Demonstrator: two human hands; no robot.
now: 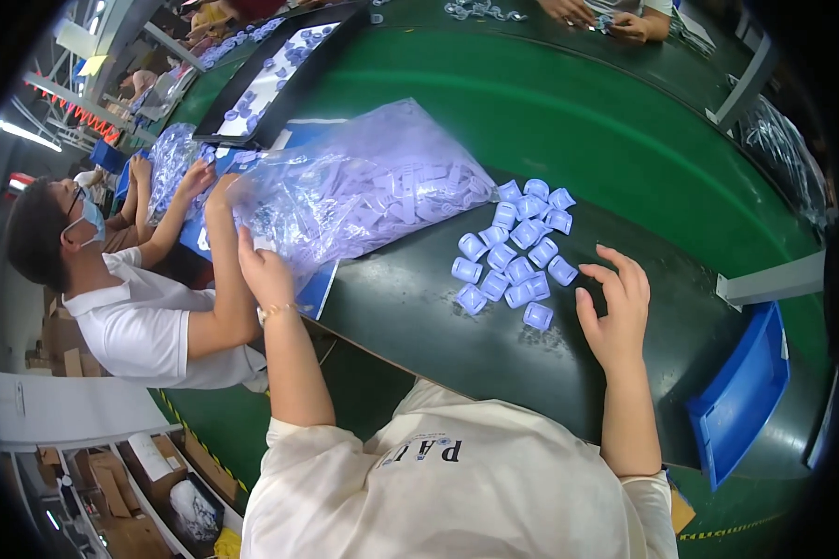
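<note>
My right hand [617, 312] hovers over the dark table, just right of a loose cluster of small light-purple plastic parts [520, 259]. Its fingers are apart and curved, with nothing in them. My left hand [268, 273] is at the near edge of a large clear plastic bag [373, 191], fingers stretched out along the film; some of them are hard to see. Many strap-like purple pieces fill the bag, which lies on its side with its far corner by the cluster.
On my left a masked co-worker [149, 289] reaches toward the bag's left end. A black tray [337, 37] of purple parts stands beyond it. At the right are a blue bin [741, 396] and a grey post [774, 279]. Another person's hands [629, 28] work across the green belt [569, 102].
</note>
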